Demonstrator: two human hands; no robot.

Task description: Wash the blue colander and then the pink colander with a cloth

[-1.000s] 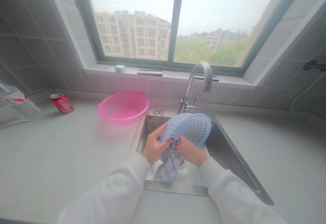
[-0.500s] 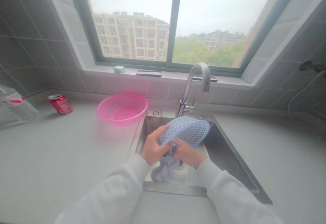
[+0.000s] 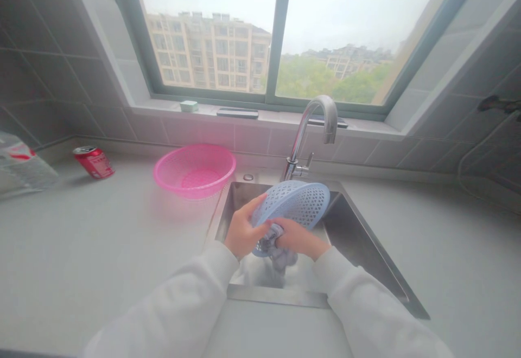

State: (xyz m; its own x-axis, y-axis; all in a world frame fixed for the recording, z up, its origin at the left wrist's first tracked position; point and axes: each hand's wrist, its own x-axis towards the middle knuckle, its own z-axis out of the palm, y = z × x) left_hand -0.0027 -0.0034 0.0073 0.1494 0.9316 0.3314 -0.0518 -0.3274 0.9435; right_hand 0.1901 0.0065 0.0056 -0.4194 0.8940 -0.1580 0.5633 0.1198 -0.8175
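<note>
Pale worktop (image 3: 154,244) under a window (image 3: 273,43), with a blue basket (image 3: 311,206) and a cloth (image 3: 283,260) in hand at the sink (image 3: 366,244).
The basket tilts over the sink, its near-left rim grasped by the left hand's (image 3: 243,234) fingers; the right hand's (image 3: 299,237) fingers clutch the bunched cloth against its near part, a loose end hanging below. Wiping seems partway through: the cloth meets one stretch, the basket is not yet set down, and how much is finished cannot be told. Farther left, a pink basket (image 3: 166,176) stands on the worktop, untouched by either hand.
</note>
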